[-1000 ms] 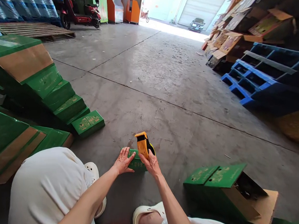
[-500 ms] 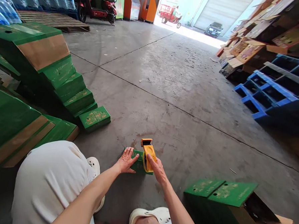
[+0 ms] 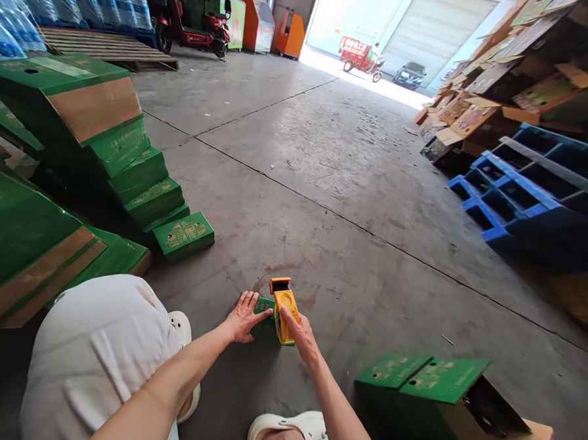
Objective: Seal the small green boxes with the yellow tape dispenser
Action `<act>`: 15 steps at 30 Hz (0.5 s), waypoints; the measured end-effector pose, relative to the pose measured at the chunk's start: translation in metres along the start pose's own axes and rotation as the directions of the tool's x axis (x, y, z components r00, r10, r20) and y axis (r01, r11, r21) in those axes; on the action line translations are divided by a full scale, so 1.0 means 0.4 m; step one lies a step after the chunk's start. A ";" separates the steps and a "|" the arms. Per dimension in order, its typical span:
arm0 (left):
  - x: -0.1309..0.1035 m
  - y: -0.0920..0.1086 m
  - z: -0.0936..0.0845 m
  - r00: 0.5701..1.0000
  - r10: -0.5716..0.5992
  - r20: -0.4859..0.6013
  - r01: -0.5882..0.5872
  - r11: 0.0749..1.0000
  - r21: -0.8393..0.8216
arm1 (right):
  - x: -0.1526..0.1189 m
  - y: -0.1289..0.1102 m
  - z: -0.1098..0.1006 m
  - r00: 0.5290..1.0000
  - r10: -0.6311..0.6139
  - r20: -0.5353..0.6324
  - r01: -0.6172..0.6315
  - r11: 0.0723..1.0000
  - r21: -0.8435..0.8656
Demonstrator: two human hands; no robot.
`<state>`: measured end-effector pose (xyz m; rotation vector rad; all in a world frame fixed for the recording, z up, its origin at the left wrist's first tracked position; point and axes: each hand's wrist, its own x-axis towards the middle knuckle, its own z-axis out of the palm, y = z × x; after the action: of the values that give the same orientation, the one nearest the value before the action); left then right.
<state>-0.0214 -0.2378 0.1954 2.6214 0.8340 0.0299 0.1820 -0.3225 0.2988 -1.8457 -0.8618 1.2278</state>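
- The small green carton (image 3: 262, 311) lies flat on the concrete floor (image 3: 351, 177) straight ahead of the person, between the two outstretched arms and well clear of the other boxes.
- The left hand (image 3: 242, 316) rests palm down on the carton's left part, fingers spread and flat; its grip is not wrapped round anything, it only presses on the top.
- The right hand (image 3: 298, 330) has its grip wrapped round the yellow tape dispenser (image 3: 283, 307), holding it from the near side with the tool's head pointing away from the person.
- The dispenser stands against the carton's right end, touching or very nearly touching it; the exact contact is hidden by the tool's body.
- From that grip the carton lies to the left, and its long axis seems to run left to right, across the person's line of sight, so the tool sits at one end of that axis and the flat hand toward the other.
- Both hands are at the carton; the left is the one actually on its top face.
- A stepped stack of green boxes (image 3: 139, 189) stands well apart near the floor's left edge.
- An open green carton (image 3: 431, 383) sits near the person's right knee.
- Blue pallets (image 3: 523, 188) lie along the right edge.
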 end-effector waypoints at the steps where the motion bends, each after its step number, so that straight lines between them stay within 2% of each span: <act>1: -0.003 -0.001 0.000 1.000 0.007 -0.002 -0.007 1.000 -0.004 | -0.006 0.004 -0.002 1.000 -0.004 -0.003 0.004 1.000 0.008; 5: -0.016 0.000 0.005 0.998 0.063 -0.006 -0.063 0.998 -0.025 | -0.020 0.020 -0.014 1.000 0.004 0.000 -0.004 1.000 0.004; 10: -0.023 0.005 0.007 0.989 0.147 -0.018 -0.148 0.988 -0.051 | -0.029 0.016 -0.037 0.996 0.076 0.054 -0.076 0.997 0.008; 15: -0.002 -0.010 -0.016 0.973 0.229 0.008 -0.228 0.972 -0.062 | -0.037 -0.006 -0.056 0.976 0.098 0.192 -0.096 0.995 -0.019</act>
<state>-0.0251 -0.2332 0.2000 2.6424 0.5132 0.0959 0.1983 -0.3384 0.3133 -1.8154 -0.8909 1.4856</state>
